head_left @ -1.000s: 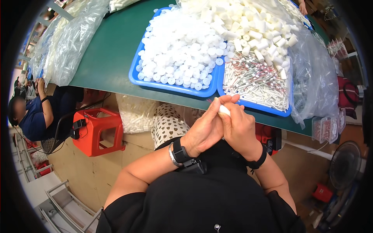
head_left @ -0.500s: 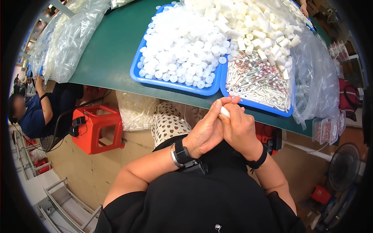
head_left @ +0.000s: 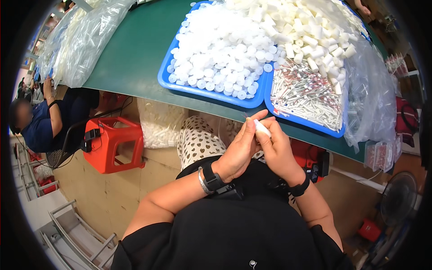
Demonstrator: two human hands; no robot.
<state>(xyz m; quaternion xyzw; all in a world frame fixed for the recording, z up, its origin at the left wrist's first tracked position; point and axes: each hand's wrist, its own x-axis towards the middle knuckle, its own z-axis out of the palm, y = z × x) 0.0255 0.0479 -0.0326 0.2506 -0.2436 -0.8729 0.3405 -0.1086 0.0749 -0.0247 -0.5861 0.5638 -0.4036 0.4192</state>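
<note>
Just past the table's near edge, my two hands meet around a small white cylinder (head_left: 262,128). My right hand (head_left: 280,150) pinches the cylinder between thumb and fingers. My left hand (head_left: 237,153) is closed against its far end, and a thin dark wire (head_left: 245,116) sticks out at those fingertips. How far the wire runs inside is hidden by my fingers. Beyond my hands stands a blue tray (head_left: 216,98) heaped with translucent white discs. Right of it, a second blue tray (head_left: 310,126) holds thin white sticks with red and grey wires (head_left: 306,92).
Cream foam-like cylinders (head_left: 310,42) are piled behind the wired parts on the green table (head_left: 128,58). Clear plastic bags (head_left: 371,92) lie at the right and left. A red stool (head_left: 114,144) and a seated person (head_left: 42,121) are at the left, a fan (head_left: 398,198) at the right.
My fingers have shifted on the white cylinder, and more of it shows above my right thumb. The left index finger has straightened. The view has moved slightly, so the trays sit further right.
</note>
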